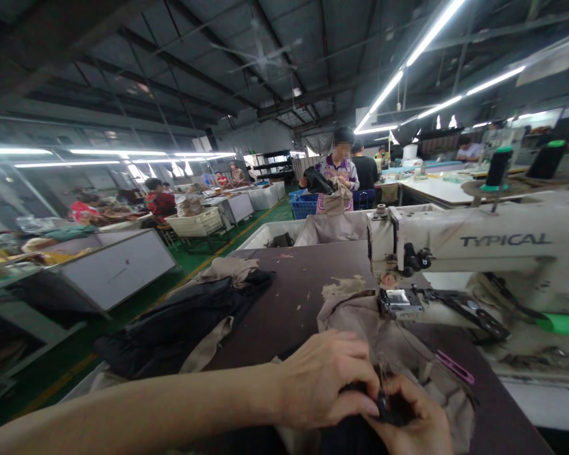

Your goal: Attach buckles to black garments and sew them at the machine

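**Room:** a garment workshop with a green floor (73,344) under long strip lights (386,91), with rows of worktables running away past the sewing machine.

**Landmark:** a cream "TYPICAL" industrial sewing machine (459,243), at right, with two cones of black thread (497,167) standing behind its arm.

**Work table:** a dark brown tabletop (303,278) extends left of the sewing machine.

**Far containers:** beyond the sewing machine and to its left, a white bin (270,235) holds a dark bundle (279,240), with taupe cloth (332,229) draped over its edge. A blue crate (303,205) sits behind it. Farther left, a white slatted basket (194,222) holds pale goods.

**Co-worker:** a standing person (336,180) beyond the white bin holds black cloth (317,180).

**Table pile:** black fabric (180,322) with taupe lining (227,272) lies left of the sewing machine.

**Work piece:** taupe fabric (374,335) runs from under the machine's foot to the hands, with a pink strip (455,367) lying on it.

**Left hand:** (325,379) narrow, fingers curled on a small dark piece (384,404) in front of the sewing machine.

**Right hand:** (412,420) narrow, pinching the same piece from the other side.
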`<act>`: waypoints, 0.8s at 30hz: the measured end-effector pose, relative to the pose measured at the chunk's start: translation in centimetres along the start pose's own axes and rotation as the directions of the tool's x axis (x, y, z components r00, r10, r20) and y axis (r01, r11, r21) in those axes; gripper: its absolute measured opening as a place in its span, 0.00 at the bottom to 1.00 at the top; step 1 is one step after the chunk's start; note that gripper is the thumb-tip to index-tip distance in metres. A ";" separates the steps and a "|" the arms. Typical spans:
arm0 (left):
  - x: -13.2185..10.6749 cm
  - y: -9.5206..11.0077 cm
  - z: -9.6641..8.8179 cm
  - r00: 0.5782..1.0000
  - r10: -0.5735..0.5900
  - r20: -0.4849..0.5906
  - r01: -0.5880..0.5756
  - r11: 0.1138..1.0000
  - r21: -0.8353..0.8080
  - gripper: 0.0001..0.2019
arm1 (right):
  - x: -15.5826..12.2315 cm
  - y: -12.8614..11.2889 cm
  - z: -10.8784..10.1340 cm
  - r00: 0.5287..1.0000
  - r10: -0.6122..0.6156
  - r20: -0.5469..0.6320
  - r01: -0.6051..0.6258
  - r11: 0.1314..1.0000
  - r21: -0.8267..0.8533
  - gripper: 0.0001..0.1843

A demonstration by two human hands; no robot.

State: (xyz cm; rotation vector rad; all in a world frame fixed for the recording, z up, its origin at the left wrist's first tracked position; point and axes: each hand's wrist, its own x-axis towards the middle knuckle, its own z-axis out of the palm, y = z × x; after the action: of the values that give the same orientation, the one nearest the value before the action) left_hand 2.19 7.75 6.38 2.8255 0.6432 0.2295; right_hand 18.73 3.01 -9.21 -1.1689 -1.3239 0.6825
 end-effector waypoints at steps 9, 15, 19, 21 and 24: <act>0.5 0.5 0.5 0.993 -0.118 -0.005 0.109 0.932 -0.346 0.08 | 0.1 -3.2 -0.6 0.987 0.153 0.045 -0.156 0.986 0.066 0.14; 0.9 0.7 0.9 0.997 -0.072 0.040 0.080 0.961 -0.263 0.02 | 0.1 -2.7 -0.8 0.970 0.229 0.083 -0.239 0.957 0.163 0.14; 0.4 0.1 1.0 0.999 -0.027 0.018 0.029 0.992 -0.121 0.06 | 0.3 -1.9 -0.7 0.949 0.288 0.127 -0.310 0.923 0.229 0.15; 0.2 -0.5 1.1 0.999 0.008 -0.045 -0.008 1.000 0.000 0.10 | 0.5 -1.8 -0.6 0.942 0.309 0.128 -0.333 0.910 0.249 0.18; 0.1 -1.2 0.9 0.995 0.043 -0.088 -0.029 0.989 0.148 0.14 | 0.5 -1.9 -0.4 0.941 0.316 0.123 -0.337 0.904 0.262 0.20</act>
State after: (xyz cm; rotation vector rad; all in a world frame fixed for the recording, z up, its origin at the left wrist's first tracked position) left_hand 1.96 8.63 5.20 2.9845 0.6533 0.3322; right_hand 18.79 2.76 -7.18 -1.1500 -1.0583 1.1324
